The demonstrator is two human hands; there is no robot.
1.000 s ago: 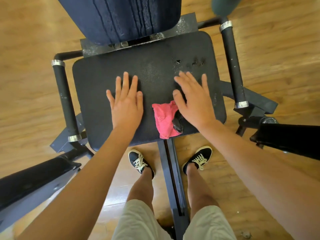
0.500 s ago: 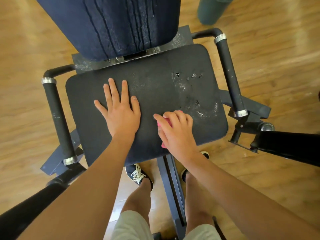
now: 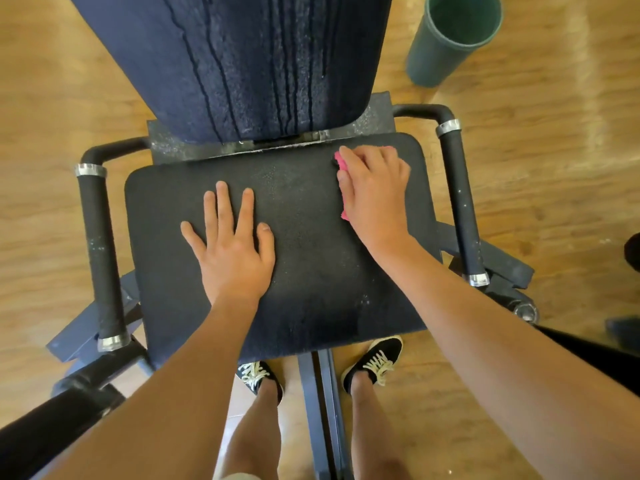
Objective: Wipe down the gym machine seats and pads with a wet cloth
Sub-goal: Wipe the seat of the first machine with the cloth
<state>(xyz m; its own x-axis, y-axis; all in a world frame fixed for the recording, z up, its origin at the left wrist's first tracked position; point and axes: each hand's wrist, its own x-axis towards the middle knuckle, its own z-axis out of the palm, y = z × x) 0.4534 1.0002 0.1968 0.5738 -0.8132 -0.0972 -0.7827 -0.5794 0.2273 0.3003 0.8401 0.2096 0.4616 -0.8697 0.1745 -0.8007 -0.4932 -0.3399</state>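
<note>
1. Where the person stands astride the frame, two dark shoes (image 3: pixel 377 358) show below the front edge of the seat (image 3: pixel 311 289). The legs are cut off at the bottom of the view.
2. Noted: the left hand (image 3: pixel 232 251) lies flat on the seat, left of centre. Its fingers are straight and spread, and it holds nothing. It braces there much as it did a second ago.
3. Noted: the right hand (image 3: pixel 375 192) has its fingers curled over the pink cloth (image 3: pixel 342 163) and presses it onto the seat's far right corner. A second ago the cloth lay loose at the near edge. Judgement: the seat wipe is under way, with one stroke run front to back.
4. Most of the cloth is hidden under the hand and only its left fringe shows. Its wetness cannot be told.
5. Dark streaks run down the back pad (image 3: pixel 242 64), whose top is cut off.
6. Beyond it, a green bucket (image 3: pixel 446 39) stands on the floor. Its contents are not visible.
</note>
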